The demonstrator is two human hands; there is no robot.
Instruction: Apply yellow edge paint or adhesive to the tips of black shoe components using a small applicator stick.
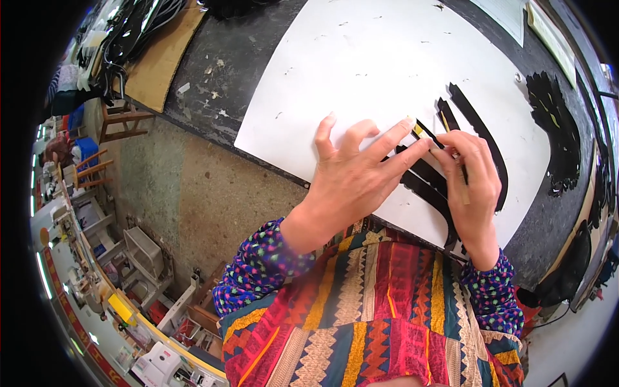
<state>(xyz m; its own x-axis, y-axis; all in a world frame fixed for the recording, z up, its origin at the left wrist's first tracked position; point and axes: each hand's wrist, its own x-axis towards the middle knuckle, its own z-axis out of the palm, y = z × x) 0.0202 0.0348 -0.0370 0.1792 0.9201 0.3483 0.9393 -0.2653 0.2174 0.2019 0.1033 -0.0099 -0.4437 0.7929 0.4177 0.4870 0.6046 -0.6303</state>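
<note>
My left hand [361,164] lies with its fingers spread, the forefinger and thumb side pressing on black strips over a white sheet [322,58]. A small yellow patch [419,131] shows on the strip by its fingertips. My right hand [474,171] is closed, with thumb and forefinger pinched at that strip's edge. A thin yellowish stick [465,195] runs through its curled fingers; its exact kind is unclear. Beside the right hand lies a long curved black strip [480,119], and below both hands is another curved black strip [433,197].
The white sheet covers part of a dark, worn table [216,80]. A ragged black piece [554,132] lies at the right. Brown cardboard [161,64] with shiny black material [132,32] is at the far left. Wooden stools [122,120] stand on the floor beyond the table edge.
</note>
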